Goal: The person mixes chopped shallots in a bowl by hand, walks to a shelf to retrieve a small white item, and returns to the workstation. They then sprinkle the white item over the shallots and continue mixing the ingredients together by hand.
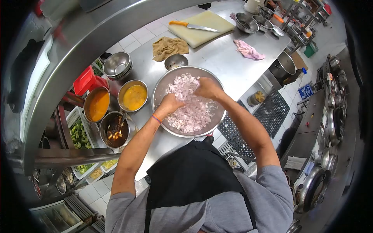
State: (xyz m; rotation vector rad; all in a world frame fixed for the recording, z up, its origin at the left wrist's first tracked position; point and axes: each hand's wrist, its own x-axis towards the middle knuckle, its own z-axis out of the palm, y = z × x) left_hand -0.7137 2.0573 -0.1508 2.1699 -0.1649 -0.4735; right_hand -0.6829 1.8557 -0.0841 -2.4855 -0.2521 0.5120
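A wide metal bowl (158,91) on the steel counter holds a heap of pale pink, floury-looking sliced pieces (190,116). My left hand (172,103), with a coloured band at the wrist, is in the left part of the bowl, its fingers curled against the pieces. On the upper right side of the heap, my right hand (208,88) has its fingers bent down around some of the same pieces. Both hands are slightly apart, and their fingertips are partly hidden by the pieces. A small metal bowl (176,61) stands just behind the wide one.
Bowls of yellow liquid (134,97), orange liquid (98,105) and dark sauce (115,130) stand at left, near stacked metal bowls (117,65). Behind are a brown cloth (169,48), a cutting board (210,23) with a knife (200,27), and a pink cloth (248,49).
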